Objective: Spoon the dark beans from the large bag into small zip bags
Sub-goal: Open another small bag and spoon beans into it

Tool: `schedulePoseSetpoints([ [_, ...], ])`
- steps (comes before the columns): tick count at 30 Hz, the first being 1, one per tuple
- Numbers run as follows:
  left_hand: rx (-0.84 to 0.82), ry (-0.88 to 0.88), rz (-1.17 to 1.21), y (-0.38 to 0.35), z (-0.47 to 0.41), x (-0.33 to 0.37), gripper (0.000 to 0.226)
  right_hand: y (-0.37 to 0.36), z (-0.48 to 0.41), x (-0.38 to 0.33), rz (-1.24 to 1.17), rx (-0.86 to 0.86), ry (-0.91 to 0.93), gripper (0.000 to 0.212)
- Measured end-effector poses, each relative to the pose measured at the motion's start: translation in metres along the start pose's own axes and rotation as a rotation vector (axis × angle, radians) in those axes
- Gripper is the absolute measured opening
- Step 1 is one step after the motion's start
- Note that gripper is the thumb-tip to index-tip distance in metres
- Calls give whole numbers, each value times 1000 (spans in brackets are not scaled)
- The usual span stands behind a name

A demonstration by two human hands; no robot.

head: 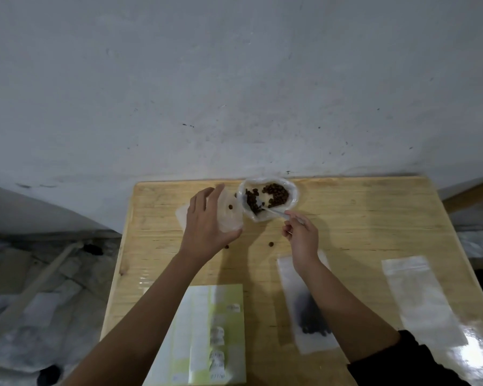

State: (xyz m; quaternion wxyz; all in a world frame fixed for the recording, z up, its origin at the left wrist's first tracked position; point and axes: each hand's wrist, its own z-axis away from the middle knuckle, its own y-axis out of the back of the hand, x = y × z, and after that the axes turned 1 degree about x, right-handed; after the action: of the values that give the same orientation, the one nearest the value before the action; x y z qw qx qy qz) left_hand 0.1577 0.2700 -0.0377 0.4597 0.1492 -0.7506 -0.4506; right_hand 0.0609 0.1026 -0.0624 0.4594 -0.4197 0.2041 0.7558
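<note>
Right fingers (292, 220) pinching spoon (271, 210) in bean bag (268, 197), left fingers (204, 199) gripping small bag (229, 213), stray beans (270, 244) nearby

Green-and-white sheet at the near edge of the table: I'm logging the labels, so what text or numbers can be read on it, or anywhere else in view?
Green-and-white paper sheet: printed blocks and small white stickers with handwriting-like marks, all too blurred to read.
Grey bag on the floor at far left: a dark mark at the frame edge, cut off and unreadable.
Clear small zip bags: no text visible.
</note>
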Motion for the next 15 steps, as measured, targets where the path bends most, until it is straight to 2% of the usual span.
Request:
schedulePoseSetpoints([
  [6, 3, -6, -9, -1, 1, 1, 97, 6, 6, -1, -105, 1, 3, 17],
  [15, -26, 39, -88, -11, -4, 12, 96, 46, 23, -35, -95, -28, 156, 22],
])
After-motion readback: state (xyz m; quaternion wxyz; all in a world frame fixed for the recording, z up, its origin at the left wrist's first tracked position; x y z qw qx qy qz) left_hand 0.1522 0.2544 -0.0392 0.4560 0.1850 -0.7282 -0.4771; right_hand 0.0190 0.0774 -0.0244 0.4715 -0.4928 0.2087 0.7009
